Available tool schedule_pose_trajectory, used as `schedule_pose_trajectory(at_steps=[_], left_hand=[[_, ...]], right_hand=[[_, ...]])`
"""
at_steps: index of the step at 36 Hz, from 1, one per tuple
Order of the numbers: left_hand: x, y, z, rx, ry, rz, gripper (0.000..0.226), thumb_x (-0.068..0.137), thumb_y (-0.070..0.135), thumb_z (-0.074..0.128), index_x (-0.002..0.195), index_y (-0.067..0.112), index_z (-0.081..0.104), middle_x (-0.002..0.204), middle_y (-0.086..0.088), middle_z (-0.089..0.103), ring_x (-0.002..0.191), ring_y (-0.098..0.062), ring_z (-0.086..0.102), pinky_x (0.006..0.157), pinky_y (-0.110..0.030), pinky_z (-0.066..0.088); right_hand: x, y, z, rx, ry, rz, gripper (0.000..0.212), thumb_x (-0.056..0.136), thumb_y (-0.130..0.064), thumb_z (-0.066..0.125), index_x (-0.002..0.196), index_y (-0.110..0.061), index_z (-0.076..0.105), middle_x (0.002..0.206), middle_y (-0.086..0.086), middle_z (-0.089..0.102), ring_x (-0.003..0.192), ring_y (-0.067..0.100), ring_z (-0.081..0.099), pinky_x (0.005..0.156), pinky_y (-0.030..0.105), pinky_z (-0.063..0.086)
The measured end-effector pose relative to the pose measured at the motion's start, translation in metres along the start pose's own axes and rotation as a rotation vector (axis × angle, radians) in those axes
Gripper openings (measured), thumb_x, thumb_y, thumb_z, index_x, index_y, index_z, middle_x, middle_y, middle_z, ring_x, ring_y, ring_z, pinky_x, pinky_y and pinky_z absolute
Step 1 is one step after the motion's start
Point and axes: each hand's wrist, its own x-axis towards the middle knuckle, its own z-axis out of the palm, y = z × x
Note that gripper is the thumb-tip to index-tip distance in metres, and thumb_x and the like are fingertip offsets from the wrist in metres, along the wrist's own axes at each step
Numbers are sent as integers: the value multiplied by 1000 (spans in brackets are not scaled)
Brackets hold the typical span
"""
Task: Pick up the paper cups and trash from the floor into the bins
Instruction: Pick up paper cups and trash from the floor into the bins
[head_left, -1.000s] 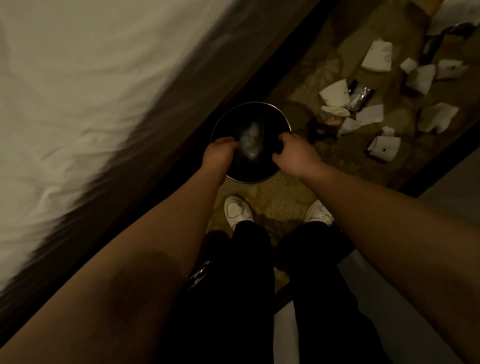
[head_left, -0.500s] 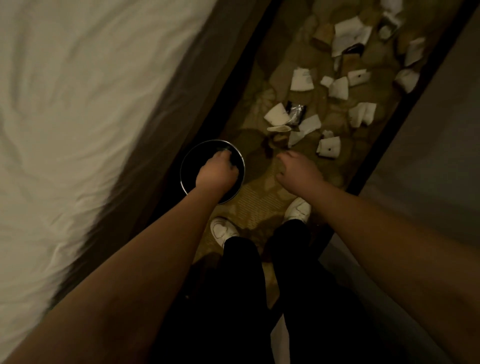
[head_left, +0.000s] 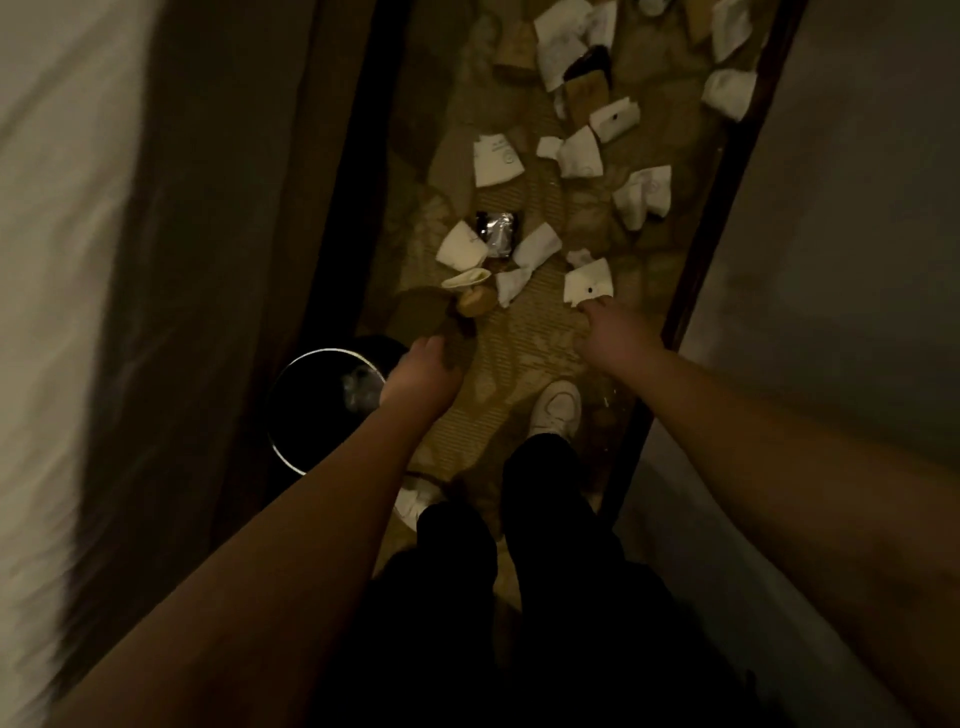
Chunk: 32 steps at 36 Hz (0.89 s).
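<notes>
Right hand: the right hand (head_left: 615, 332) is reaching to the flattened white paper cup with a dark dot (head_left: 588, 281), fingertips touching its near edge; its grip cannot be told.
Left hand: the left hand (head_left: 423, 376) is hovering beside the bin, apparently holding nothing.
Bin: the round black metal-rimmed bin (head_left: 291, 387) is standing by the bed, probably for short drops.
Remaining trash: the scattered white paper cups and wrappers (head_left: 519, 156) are lying along the carpet beyond.

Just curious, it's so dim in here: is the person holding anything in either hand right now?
Nothing is clearly held. The right hand reaches to the near edge of a flattened paper cup; any grip is unclear. The left hand seems empty.
</notes>
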Motion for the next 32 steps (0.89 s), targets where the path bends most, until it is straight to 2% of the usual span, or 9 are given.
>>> schedule_pose_trajectory(at_steps=[5,11,15,20,23,25,27,29,32], left_hand=[[29,23,11,-7,-33,-18,47,95,30,55,138,12,48,141,-12,47,122,-31,53,94,-38,45],[87,25,31,-18,-46,3,38,96,28,54,132,13,53,133,-10,54,119,-29,55,86,-34,41],[133,17,52,-49,-62,-4,32,98,26,52,127,13,57,126,-11,60,114,-30,58,83,-32,40],[183,4,79,-74,-64,9,31,102,30,48,121,9,61,124,-14,62,113,-32,59,89,-37,44],[215,-6,100,-120,-49,-2,39,95,45,53,122,18,62,123,-9,63,113,-29,60,88,-36,44],[244,-21,118,-112,-77,20,49,90,51,52,129,21,60,130,-9,61,117,-28,58,97,-40,46],[291,-52,148,-168,-29,-5,68,80,65,55,137,27,53,136,-4,58,122,-24,56,103,-48,47],[303,-51,153,-233,50,-77,90,71,76,60,145,27,44,141,-3,53,125,-24,54,103,-51,47],[293,-26,145,-309,99,-201,89,80,55,70,150,15,33,149,-11,43,134,-30,46,108,-50,42]], right_hand=[[26,36,-6,86,40,62,50,94,-27,57,139,-8,49,138,18,49,121,33,51,97,39,46],[74,70,18,224,15,155,47,93,-30,60,134,-8,55,133,14,52,117,30,53,94,33,45],[111,90,44,249,18,191,47,94,-27,57,138,-10,51,138,14,49,120,30,51,98,34,42],[160,111,77,178,2,194,51,97,-30,56,143,-10,44,143,17,44,126,33,46,96,33,37],[184,117,84,110,16,182,57,96,-29,57,147,-10,39,149,19,37,132,36,40,103,37,38],[201,120,85,108,35,174,59,96,-29,59,148,-10,39,152,19,32,136,37,36,109,39,35],[219,123,87,108,54,154,61,94,-30,62,147,-9,41,152,19,35,136,37,38,111,40,35],[235,127,88,102,61,136,63,93,-29,64,147,-8,40,153,18,34,137,36,36,110,39,34],[260,132,91,86,98,107,66,93,-29,64,149,-7,38,155,18,31,141,34,31,111,35,29]])
